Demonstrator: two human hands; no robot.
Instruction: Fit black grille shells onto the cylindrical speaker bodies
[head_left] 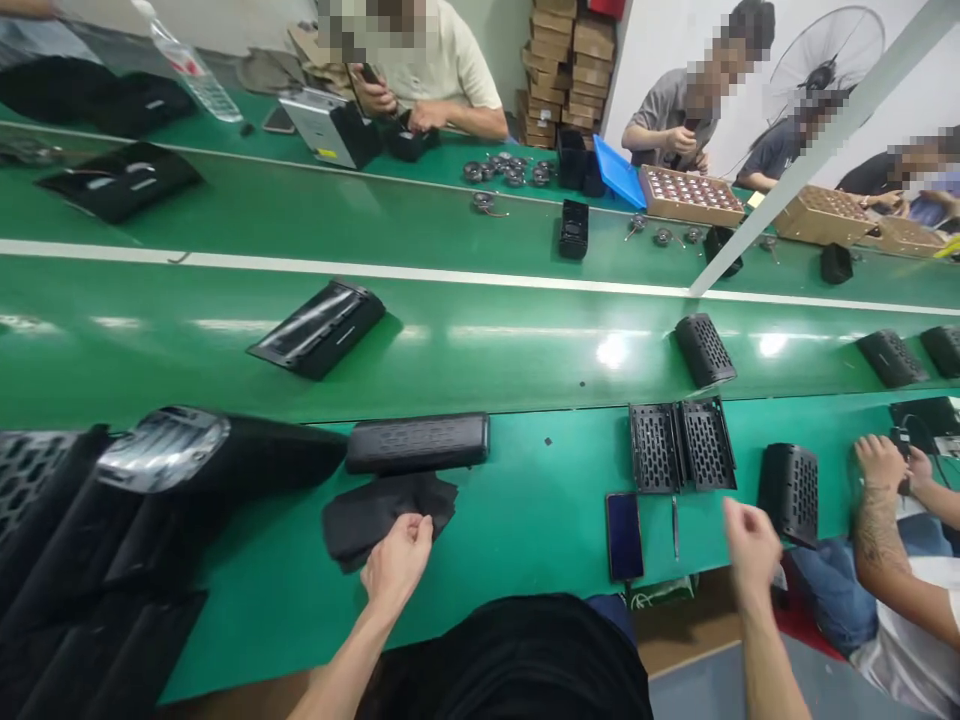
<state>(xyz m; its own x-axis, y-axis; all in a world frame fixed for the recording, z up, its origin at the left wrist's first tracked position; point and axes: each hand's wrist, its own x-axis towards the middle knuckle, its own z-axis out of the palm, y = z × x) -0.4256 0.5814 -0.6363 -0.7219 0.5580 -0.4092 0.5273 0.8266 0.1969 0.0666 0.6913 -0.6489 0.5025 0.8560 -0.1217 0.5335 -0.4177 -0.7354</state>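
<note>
My left hand (400, 556) pinches the near right part of a limp black fabric sleeve (356, 520) on the green table. Right behind the sleeve lies a long black speaker housing (420, 443) with a slotted face. My right hand (752, 545) is closed in the air by the table's front edge; whether anything small is in its fingers is hidden. Close to it, on the right, a black perforated housing (791, 492) stands. Two open perforated grille shells (682, 447) lie beyond, with a thin tool (675, 527) and a phone (624, 537) in front of them.
Black sleeves and wrapped housings (247, 455) pile up at left. Behind runs a green conveyor (480, 350) bearing a bagged housing (322, 328) and a perforated housing (705, 350). A slanted white post (810, 150) rises right. A co-worker's hand (879, 462) works at far right; other people sit opposite.
</note>
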